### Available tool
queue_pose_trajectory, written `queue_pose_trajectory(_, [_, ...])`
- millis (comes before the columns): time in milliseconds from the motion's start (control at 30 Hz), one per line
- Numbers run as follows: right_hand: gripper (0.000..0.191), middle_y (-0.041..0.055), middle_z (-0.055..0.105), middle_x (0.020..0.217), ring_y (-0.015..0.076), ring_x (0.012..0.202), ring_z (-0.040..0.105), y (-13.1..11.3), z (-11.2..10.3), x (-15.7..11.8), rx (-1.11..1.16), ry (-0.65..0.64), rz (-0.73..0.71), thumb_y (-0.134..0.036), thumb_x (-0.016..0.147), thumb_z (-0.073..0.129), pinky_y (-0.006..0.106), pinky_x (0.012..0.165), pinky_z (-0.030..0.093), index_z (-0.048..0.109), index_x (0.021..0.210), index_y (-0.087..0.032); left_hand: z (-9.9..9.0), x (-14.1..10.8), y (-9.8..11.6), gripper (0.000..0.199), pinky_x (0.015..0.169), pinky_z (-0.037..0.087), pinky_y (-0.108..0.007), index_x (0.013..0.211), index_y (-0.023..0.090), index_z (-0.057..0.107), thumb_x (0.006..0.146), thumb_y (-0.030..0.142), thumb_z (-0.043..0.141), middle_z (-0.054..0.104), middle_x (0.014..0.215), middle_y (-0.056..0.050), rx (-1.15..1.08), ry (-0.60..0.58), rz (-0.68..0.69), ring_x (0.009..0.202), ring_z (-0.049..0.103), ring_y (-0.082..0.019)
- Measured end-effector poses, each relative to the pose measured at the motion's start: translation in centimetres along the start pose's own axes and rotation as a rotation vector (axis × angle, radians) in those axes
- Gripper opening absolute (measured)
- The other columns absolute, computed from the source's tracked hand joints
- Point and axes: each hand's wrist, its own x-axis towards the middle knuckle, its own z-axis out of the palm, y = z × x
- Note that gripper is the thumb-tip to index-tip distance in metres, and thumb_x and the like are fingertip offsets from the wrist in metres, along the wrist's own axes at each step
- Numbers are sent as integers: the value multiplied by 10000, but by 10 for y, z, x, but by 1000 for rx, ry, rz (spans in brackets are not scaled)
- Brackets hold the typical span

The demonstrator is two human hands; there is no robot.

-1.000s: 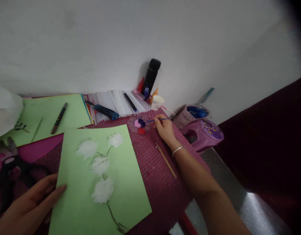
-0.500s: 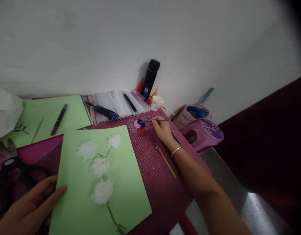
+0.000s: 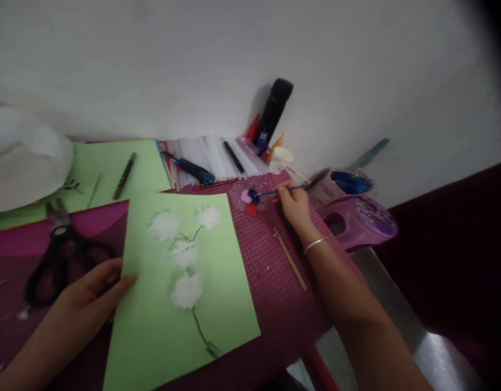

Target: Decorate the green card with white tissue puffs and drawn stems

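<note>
My left hand (image 3: 93, 296) grips the left edge of a green sheet (image 3: 148, 320), thumb on top. White fluffy blossoms (image 3: 187, 290) and thin dark stems show on the sheet. Beyond its right edge, my right hand (image 3: 294, 205) is closed round a thin blue paintbrush (image 3: 270, 191). The brush tip meets the dark blue paint on a clear palette (image 3: 238, 202), which also bears pink and red paint. A wooden stick (image 3: 290, 259) lies on the checked cloth below my right hand.
Black scissors (image 3: 57, 260) lie at the left, near a white rounded object (image 3: 26, 157). Behind are a marker (image 3: 125, 175), a blue cutter (image 3: 193, 170), a black pen (image 3: 234, 157), paint bottles, a paper cup (image 3: 281, 158) and a black bottle (image 3: 274, 111). A pink stool (image 3: 362, 222) stands right.
The view has shifted, so most things appear further right and higher. Both hands keep their holds, and the brush tip stays at the palette.
</note>
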Motion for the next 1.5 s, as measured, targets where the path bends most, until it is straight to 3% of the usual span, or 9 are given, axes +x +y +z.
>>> queue_pose_trajectory(100, [139, -28, 630, 574, 152, 503, 601, -13, -1, -3, 178, 96, -31, -332, 854, 596, 294, 537, 502, 590, 764, -227, 2, -6, 20, 541, 554, 538, -241, 1059, 183, 585, 705, 580, 680, 715, 847, -18, -126, -82, -92, 652, 642, -161])
queue_pose_trajectory(167, [148, -29, 645, 594, 144, 527, 617, -27, 2, -11, 315, 59, -5, -339, 872, 601, 288, 558, 516, 604, 771, -231, 4, -8, 23, 509, 544, 518, -227, 1098, 182, 573, 751, 544, 663, 690, 814, 1, -158, -93, -103, 635, 617, -142])
queue_pose_trajectory(333, [269, 24, 737, 717, 114, 581, 661, -65, 22, -52, 560, -210, 203, -397, 952, 516, 252, 590, 523, 684, 883, -199, 3, -9, 15, 442, 569, 511, -230, 1130, 189, 560, 827, 506, 617, 655, 806, 13, -134, -118, -64, 674, 614, -142])
queue_pose_trajectory(433, [203, 20, 754, 773, 117, 619, 679, -74, 37, -77, 614, -363, 294, -374, 938, 559, 268, 643, 545, 669, 895, -209, 2, -9, 15, 428, 565, 512, -241, 1094, 185, 562, 838, 527, 589, 654, 800, 8, -83, -139, -39, 671, 618, -152])
queue_pose_trajectory(533, [127, 0, 746, 781, 126, 674, 700, -73, 50, -94, 569, -384, 302, -338, 911, 614, 283, 692, 564, 649, 875, -222, 1, -8, 16, 409, 553, 507, -246, 1052, 185, 569, 844, 537, 557, 655, 775, 7, -33, -134, 6, 655, 619, -158])
queue_pose_trajectory(733, [201, -3, 724, 774, 141, 722, 711, -60, 67, -108, 489, -380, 236, -393, 973, 515, 311, 730, 567, 606, 898, -230, 1, -6, 8, 385, 566, 508, -249, 1067, 198, 570, 883, 532, 513, 656, 776, 11, 55, -151, 69, 663, 624, -160])
queue_pose_trajectory(1067, [224, -7, 733, 747, 145, 677, 717, -44, 77, -98, 478, -349, 313, -451, 937, 574, 304, 688, 577, 550, 890, -233, 1, -6, -4, 424, 552, 516, -244, 1135, 225, 572, 896, 567, 494, 678, 799, 9, 49, -171, 59, 649, 635, -157])
queue_pose_trajectory(1500, [207, -3, 718, 764, 150, 674, 694, -42, 80, -94, 474, -357, 333, -444, 936, 553, 335, 714, 574, 547, 888, -243, 0, -6, -8, 429, 587, 520, -241, 1178, 246, 594, 890, 558, 526, 674, 806, 14, 58, -162, 34, 680, 632, -160])
